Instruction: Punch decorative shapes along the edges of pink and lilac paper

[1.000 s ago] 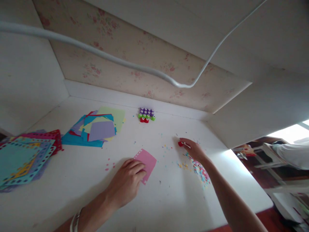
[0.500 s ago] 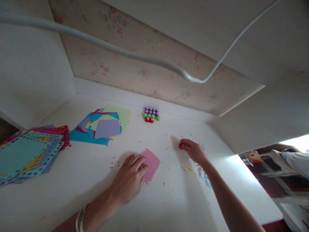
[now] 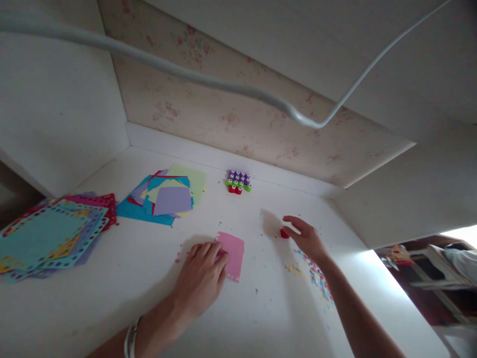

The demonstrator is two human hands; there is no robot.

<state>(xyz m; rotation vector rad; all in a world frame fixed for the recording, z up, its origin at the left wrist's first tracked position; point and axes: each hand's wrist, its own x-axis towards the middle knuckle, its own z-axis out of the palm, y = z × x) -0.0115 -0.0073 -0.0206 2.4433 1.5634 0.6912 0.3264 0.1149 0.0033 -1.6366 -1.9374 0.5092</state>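
A pink sheet of paper with small notches cut along its edges lies on the white table. My left hand rests at its left edge, the fingers bent and closed over that edge with the thumb on the paper. Farther right, my right hand hovers with thumb and forefinger apart. Between and just below those fingertips stands a small red craft punch, apparently not gripped. Several more small punches, in purple, green and red, stand in rows near the back wall.
Coloured paper sheets lie piled at the back left. Sheets with punched borders are stacked at the far left. Tiny paper cut-outs are scattered by my right forearm. A white cable hangs across the view above the table.
My right hand has opened from the red punch, which now stands on the table. The pink paper has turned slightly under my left hand. The camera view has shifted a little.
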